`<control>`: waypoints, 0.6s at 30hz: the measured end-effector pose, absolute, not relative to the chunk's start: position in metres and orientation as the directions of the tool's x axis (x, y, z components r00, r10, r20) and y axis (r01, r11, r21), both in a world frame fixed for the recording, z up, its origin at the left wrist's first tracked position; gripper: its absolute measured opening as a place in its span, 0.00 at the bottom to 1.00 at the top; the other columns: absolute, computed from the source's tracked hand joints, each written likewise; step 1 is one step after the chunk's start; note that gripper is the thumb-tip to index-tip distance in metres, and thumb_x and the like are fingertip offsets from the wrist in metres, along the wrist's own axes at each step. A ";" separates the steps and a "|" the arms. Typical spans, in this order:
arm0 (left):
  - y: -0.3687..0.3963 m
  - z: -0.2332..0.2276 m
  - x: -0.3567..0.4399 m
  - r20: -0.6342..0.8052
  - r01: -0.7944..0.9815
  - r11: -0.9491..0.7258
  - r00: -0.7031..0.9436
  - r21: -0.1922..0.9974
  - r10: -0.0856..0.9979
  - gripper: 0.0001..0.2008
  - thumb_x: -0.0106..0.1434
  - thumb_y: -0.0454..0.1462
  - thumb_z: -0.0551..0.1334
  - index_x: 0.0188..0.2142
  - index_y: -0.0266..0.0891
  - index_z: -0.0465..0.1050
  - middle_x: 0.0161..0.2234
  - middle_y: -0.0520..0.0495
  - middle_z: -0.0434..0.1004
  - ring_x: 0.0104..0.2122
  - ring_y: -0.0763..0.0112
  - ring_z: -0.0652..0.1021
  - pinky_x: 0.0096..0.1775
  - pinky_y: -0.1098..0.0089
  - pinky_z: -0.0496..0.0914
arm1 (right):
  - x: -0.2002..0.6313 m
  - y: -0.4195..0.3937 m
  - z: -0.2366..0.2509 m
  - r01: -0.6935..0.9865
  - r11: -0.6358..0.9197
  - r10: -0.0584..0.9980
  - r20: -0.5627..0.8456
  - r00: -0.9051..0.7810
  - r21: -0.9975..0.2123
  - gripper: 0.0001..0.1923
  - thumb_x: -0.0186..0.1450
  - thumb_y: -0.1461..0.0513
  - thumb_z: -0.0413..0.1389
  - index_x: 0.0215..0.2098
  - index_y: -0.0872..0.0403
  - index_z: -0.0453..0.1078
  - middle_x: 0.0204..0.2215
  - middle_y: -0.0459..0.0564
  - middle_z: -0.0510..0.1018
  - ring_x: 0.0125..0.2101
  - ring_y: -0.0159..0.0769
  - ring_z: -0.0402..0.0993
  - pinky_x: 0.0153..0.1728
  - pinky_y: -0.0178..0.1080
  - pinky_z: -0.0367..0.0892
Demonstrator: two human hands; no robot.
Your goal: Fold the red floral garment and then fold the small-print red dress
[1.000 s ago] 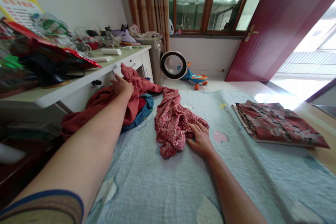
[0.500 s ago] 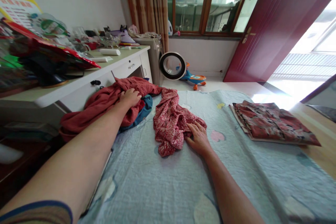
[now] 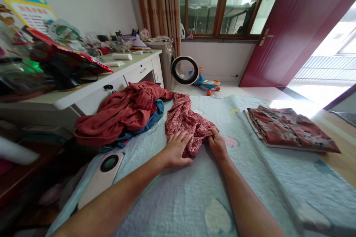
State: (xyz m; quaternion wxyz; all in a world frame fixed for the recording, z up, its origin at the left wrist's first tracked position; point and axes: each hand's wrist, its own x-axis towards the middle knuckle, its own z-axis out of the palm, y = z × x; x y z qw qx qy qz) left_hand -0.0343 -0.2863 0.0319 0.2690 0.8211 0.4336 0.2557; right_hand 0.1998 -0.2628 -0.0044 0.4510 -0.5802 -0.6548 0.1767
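A crumpled red floral garment (image 3: 180,114) lies on the pale blue bedspread (image 3: 172,200) in front of me. My left hand (image 3: 178,150) rests on its near left part with the fingers spread. At its right edge, my right hand (image 3: 218,144) pinches a bit of the cloth between thumb and fingers. Left of it is a heap of dark red clothing (image 3: 119,114), with a blue piece of cloth (image 3: 157,116) showing underneath. The garment's far end touches this heap.
A folded patterned cloth (image 3: 289,127) lies on the right. A phone (image 3: 104,174) lies near the bed's left edge, partly behind my left forearm. A cluttered desk (image 3: 91,83) stands on the left, and a washing machine (image 3: 167,61) has its round door open. Beyond is a toy car (image 3: 208,83).
My left hand has left the dark red heap and come right and nearer, onto the floral garment. My right hand, flat before, has closed on the garment's right edge. The phone has come into view.
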 end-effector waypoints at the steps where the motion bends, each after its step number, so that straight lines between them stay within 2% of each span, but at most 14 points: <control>1: -0.293 0.026 -0.031 0.177 0.596 -0.462 0.473 0.657 0.863 0.46 0.42 0.44 0.75 0.62 0.46 0.65 0.64 0.36 0.61 0.64 0.36 0.58 0.63 0.42 0.47 | 0.200 -0.265 -0.002 0.581 0.251 0.921 0.375 0.103 -0.774 0.15 0.62 0.60 0.46 0.42 0.51 0.72 0.35 0.48 0.79 0.36 0.41 0.74 0.41 0.41 0.67; 3: -0.299 0.020 -0.028 0.189 0.618 -0.434 0.422 0.655 0.887 0.40 0.48 0.39 0.71 0.61 0.46 0.66 0.62 0.37 0.64 0.63 0.41 0.60 0.64 0.45 0.48 | 0.199 -0.267 0.002 0.556 0.234 0.922 0.363 0.134 -0.798 0.15 0.62 0.59 0.46 0.41 0.50 0.72 0.33 0.47 0.79 0.34 0.40 0.74 0.39 0.40 0.67; 5: -0.299 0.019 -0.027 0.213 0.590 -0.424 0.395 0.687 0.894 0.27 0.53 0.36 0.66 0.54 0.46 0.73 0.57 0.40 0.71 0.61 0.47 0.65 0.64 0.48 0.50 | 0.200 -0.268 0.004 0.551 0.225 0.923 0.356 0.144 -0.804 0.14 0.62 0.58 0.46 0.38 0.50 0.72 0.30 0.46 0.78 0.32 0.40 0.73 0.38 0.39 0.66; 8: -0.298 0.025 -0.031 0.221 0.407 -0.363 0.355 0.838 0.908 0.13 0.59 0.38 0.63 0.44 0.45 0.78 0.46 0.44 0.79 0.51 0.54 0.74 0.58 0.54 0.61 | 0.203 -0.267 0.007 0.568 0.259 0.922 0.375 0.094 -0.781 0.13 0.61 0.56 0.49 0.38 0.52 0.72 0.31 0.48 0.78 0.33 0.40 0.72 0.39 0.40 0.66; 11: -0.295 0.029 -0.044 0.175 0.118 -0.191 0.138 0.974 0.975 0.13 0.61 0.45 0.62 0.41 0.41 0.78 0.36 0.46 0.80 0.40 0.61 0.78 0.46 0.63 0.70 | 0.208 -0.265 0.006 0.617 0.337 0.902 0.432 0.006 -0.711 0.18 0.59 0.58 0.50 0.44 0.53 0.73 0.40 0.52 0.78 0.42 0.44 0.71 0.48 0.43 0.64; 14: -0.291 0.024 -0.061 0.114 -0.082 -0.131 -0.186 0.988 0.976 0.15 0.58 0.47 0.64 0.36 0.38 0.76 0.30 0.48 0.78 0.31 0.66 0.76 0.36 0.68 0.70 | 0.210 -0.264 0.002 0.695 0.361 0.893 0.445 -0.065 -0.622 0.25 0.54 0.62 0.51 0.50 0.52 0.72 0.48 0.54 0.74 0.50 0.47 0.66 0.55 0.48 0.59; 16: -0.287 0.017 -0.072 0.096 -0.133 -0.145 -0.319 0.980 0.943 0.15 0.56 0.46 0.64 0.36 0.37 0.75 0.32 0.49 0.78 0.31 0.67 0.75 0.36 0.68 0.70 | 0.210 -0.264 -0.002 0.737 0.360 0.890 0.447 -0.087 -0.572 0.28 0.51 0.64 0.52 0.50 0.51 0.73 0.50 0.53 0.73 0.53 0.48 0.64 0.57 0.50 0.55; 18: -0.286 0.012 -0.078 0.137 -0.103 -0.188 -0.376 0.977 0.917 0.14 0.55 0.42 0.63 0.39 0.37 0.74 0.37 0.49 0.78 0.36 0.67 0.76 0.42 0.67 0.70 | 0.209 -0.262 -0.005 0.754 0.357 0.879 0.472 -0.072 -0.551 0.23 0.52 0.65 0.52 0.45 0.50 0.76 0.49 0.52 0.74 0.53 0.47 0.63 0.58 0.50 0.54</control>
